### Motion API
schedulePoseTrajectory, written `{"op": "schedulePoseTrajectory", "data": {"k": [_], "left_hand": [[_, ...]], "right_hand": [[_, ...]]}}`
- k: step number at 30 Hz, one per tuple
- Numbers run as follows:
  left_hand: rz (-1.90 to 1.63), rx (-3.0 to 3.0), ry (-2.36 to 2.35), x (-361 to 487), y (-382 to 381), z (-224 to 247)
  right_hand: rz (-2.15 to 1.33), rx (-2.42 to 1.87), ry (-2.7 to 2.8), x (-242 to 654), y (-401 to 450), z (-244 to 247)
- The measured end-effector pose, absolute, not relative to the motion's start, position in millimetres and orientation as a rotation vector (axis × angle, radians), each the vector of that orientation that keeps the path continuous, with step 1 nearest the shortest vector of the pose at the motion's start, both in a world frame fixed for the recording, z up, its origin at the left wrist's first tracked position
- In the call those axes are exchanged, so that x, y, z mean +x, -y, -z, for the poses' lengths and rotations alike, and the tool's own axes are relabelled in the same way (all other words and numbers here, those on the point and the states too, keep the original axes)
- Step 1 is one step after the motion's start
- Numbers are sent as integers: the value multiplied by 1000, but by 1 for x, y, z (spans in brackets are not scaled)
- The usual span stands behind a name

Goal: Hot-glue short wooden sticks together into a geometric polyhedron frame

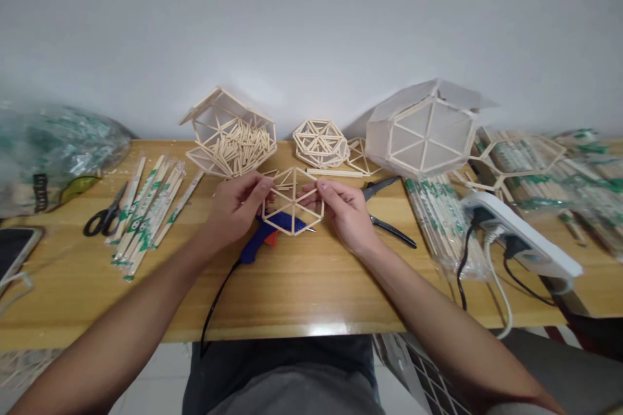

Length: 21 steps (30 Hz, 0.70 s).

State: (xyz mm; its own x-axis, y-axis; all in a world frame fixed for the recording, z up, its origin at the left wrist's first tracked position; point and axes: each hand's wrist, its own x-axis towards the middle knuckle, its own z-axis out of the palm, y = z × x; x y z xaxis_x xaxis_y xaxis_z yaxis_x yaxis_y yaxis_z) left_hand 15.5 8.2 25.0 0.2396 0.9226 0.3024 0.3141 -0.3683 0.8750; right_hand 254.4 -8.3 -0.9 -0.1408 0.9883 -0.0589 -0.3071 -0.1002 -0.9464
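Note:
Between my two hands is a small hexagonal frame [293, 213] of thin wooden sticks, with spokes meeting at its middle. My left hand [242, 202] pinches its left edge, and my right hand [344, 211] pinches the upper right corner. The frame is held up above the table, tilted toward me. Behind and below it lies a blue hot glue gun [253, 243] with an orange trigger, partly covered by the frame. To the right of my right hand lie black-handled pliers [393, 232], their middle hidden by that hand.
At the back stand a hexagonal stick box [198, 154] full of short sticks, stacked hexagon frames [320, 142] and a paper-covered hexagonal form [426, 133]. Scissors [104, 215] and wrapped chopsticks [150, 214] lie left. A white power strip [525, 237] with cables is right, near packs of chopsticks [440, 220].

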Motion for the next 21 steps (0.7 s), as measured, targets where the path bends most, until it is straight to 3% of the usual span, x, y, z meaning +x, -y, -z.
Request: {"op": "schedulePoseTrajectory", "data": {"k": [21], "left_hand": [[-957,2032,-1033,14,-8,-22]], "right_hand": [[-1436,-972,1051,253,12,-3]]}}
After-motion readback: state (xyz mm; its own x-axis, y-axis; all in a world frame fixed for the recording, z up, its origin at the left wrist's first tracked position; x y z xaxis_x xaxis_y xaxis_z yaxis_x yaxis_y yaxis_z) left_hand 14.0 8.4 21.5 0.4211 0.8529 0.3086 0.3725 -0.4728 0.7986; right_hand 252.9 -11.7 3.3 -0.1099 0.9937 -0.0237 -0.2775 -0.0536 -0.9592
